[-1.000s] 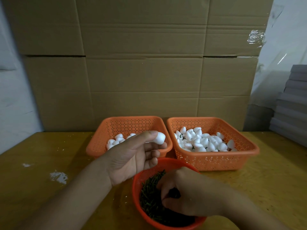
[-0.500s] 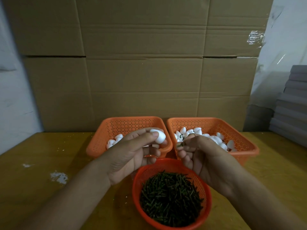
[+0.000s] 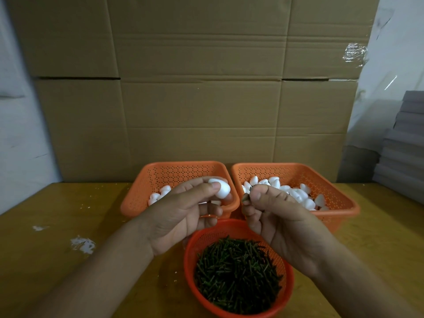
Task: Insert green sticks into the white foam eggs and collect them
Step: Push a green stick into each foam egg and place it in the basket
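The yellow surface (image 3: 57, 260) is carrying two orange baskets at twelve o'clock and a round basket (image 3: 289, 275) of green sticks (image 3: 238, 274) at six. The left hand (image 3: 181, 216) is pinching a foam egg (image 3: 221, 188); the right hand (image 3: 280, 221), at three o'clock of it, is pinching one stick (image 3: 246, 197) just beside the egg.

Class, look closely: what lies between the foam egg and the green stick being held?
Nothing: in the head view only a bare gap separates the foam egg from the green stick.
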A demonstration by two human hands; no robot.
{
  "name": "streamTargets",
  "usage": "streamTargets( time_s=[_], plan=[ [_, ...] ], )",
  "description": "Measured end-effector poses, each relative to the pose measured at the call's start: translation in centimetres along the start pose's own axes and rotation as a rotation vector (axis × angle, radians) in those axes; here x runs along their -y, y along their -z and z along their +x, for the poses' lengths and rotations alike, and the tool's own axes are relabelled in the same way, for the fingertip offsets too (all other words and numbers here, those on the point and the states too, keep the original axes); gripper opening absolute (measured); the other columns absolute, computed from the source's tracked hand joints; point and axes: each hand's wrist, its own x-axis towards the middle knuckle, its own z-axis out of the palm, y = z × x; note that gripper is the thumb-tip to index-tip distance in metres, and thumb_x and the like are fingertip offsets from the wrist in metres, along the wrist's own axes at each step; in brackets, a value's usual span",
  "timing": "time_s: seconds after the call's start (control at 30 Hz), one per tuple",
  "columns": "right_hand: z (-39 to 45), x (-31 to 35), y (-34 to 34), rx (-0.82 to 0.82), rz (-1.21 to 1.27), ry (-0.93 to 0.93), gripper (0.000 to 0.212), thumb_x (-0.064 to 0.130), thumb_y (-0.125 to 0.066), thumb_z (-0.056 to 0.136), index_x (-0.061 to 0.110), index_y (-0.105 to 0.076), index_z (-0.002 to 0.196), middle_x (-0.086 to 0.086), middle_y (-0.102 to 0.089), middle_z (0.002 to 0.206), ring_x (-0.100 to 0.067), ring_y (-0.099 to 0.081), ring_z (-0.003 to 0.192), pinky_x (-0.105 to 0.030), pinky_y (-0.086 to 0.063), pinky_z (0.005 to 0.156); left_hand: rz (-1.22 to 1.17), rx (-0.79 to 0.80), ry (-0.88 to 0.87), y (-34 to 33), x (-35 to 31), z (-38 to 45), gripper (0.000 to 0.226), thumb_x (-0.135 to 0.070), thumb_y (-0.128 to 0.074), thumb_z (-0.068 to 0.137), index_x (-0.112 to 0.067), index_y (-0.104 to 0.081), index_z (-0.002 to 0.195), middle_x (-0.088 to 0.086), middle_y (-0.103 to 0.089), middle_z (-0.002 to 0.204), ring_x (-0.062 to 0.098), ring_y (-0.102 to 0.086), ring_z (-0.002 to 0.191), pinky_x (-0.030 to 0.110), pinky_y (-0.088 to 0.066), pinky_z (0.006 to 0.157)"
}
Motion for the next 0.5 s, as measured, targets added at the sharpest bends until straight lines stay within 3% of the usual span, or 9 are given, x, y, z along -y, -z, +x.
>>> streamTargets(
  time_s=[0.2,0.37,0.5],
  plan=[
    [-0.3,-0.05,-0.04,0.006,-0.108,0.056,0.016,0.011,-0.077,0.061,0.01,-0.079,0.077,-0.01,-0.071,0.076,-0.011,-0.068,0.064,-0.017,-0.057,0.06,0.008,-0.001,-0.007,-0.09,-0.06,-0.06,0.026,-0.031,-0.067,0.087,-0.018,-0.07,0.11,0.008,-0.07,0.111,0.011,-0.063,0.078,0.025,-0.053,0.067],
    [-0.32,0.22,-0.14,0.009,-0.107,0.051,0.017,0.007,-0.067,0.072,0.007,-0.081,0.083,-0.015,-0.075,0.082,-0.013,-0.071,0.064,-0.018,-0.058,0.057,-0.007,0.011,0.012,0.13,-0.16,-0.02,0.051,-0.034,-0.065,0.09,0.0,-0.058,0.129,0.008,-0.071,0.111,0.014,-0.066,0.081,0.025,-0.054,0.069],
    [-0.19,0.72,-0.15,-0.023,0.028,0.042,0.017,0.008,-0.063,0.077,0.007,-0.08,0.081,-0.011,-0.072,0.078,-0.011,-0.069,0.062,-0.017,-0.056,0.053,-0.097,0.023,0.068,-0.01,-0.19,0.13,0.055,-0.043,-0.068,0.084,-0.005,-0.062,0.123,0.008,-0.073,0.106,0.012,-0.066,0.074,0.025,-0.054,0.065]
  ],
)
